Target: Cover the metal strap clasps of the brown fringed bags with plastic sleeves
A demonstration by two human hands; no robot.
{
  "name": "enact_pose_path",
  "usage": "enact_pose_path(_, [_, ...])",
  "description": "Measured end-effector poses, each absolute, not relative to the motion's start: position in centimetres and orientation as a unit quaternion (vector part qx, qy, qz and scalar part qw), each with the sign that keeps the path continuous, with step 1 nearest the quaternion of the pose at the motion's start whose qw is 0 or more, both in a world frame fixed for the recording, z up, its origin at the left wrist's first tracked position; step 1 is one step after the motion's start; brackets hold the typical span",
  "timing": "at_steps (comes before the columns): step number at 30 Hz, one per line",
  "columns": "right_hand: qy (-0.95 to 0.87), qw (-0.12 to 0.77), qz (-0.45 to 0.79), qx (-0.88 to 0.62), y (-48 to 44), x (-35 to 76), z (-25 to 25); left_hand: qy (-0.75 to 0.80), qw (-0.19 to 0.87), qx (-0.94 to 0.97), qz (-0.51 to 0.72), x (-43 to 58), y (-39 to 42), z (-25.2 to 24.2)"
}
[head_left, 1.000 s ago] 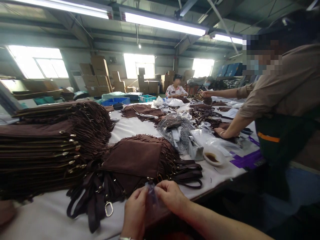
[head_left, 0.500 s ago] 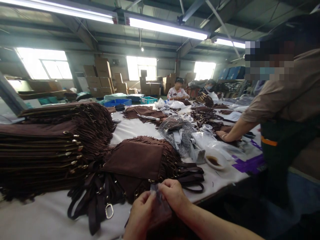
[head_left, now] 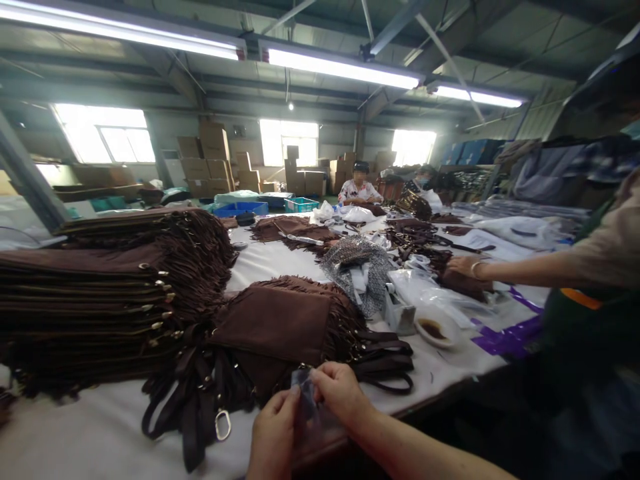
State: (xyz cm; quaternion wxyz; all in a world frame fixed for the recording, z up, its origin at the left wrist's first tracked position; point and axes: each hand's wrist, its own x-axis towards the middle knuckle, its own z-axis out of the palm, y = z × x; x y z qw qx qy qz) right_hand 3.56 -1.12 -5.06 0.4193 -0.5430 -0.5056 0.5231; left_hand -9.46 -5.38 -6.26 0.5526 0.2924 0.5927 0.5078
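Observation:
At the table's near edge, my left hand [head_left: 276,427] pinches one side of a small clear plastic bag [head_left: 306,395] between thumb and finger. My right hand [head_left: 343,395] grips its other side close by, with the fingers curled in. The bag's lower part hangs below in shadow. Just beyond my hands lies a pile of brown fringed bags [head_left: 273,323], the top one flat. Dark brown straps [head_left: 193,400] spill from its left side, ending in an oval metal clasp [head_left: 223,425]. More looped straps [head_left: 387,360] lie to the right.
A tall stack of brown fringed bags [head_left: 100,293] stands at left. Right of centre lie bubble wrap [head_left: 360,267], a dish of brown liquid [head_left: 434,329] and purple plastic [head_left: 510,337]. A co-worker's hand [head_left: 464,266] rests on brown material; other people sit farther back.
My view has turned slightly, shifting the table rightward and down. The co-worker at right has shifted right, their head now mostly out of view. Both my hands still hold the plastic bag.

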Motion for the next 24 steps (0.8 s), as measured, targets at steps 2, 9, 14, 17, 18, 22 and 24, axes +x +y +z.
enact_pose_path(2, [-0.494,0.415,0.533,-0.547,-1.0,3.5,-5.0,0.597,0.545,0.306,0.503,-9.7,-5.2,-6.2])
enact_pose_path(9, [-0.472,0.402,0.562,-0.548,-1.5,2.7,-5.0,0.622,0.538,0.346,0.453,-9.5,-4.2,-4.8])
enact_pose_path(14, [-0.635,0.371,0.414,-0.537,-2.2,3.9,-3.9,0.604,0.533,0.354,0.476,-9.6,-3.1,-5.1])
enact_pose_path(17, [-0.727,0.391,0.292,-0.483,-2.3,5.3,-2.7,0.57,0.57,0.334,0.489,-9.7,-2.5,-5.4])
enact_pose_path(18, [-0.752,0.395,0.255,-0.462,-2.1,5.6,-2.3,0.569,0.575,0.33,0.487,-9.7,-2.4,-5.4])
enact_pose_path(22, [-0.822,0.366,0.141,-0.413,-1.3,5.7,-1.3,0.59,0.558,0.338,0.475,-9.6,-2.6,-4.4])
enact_pose_path(24, [-0.837,0.345,0.105,-0.413,-0.9,5.2,-1.3,0.608,0.544,0.342,0.467,-9.5,-3.1,-3.6])
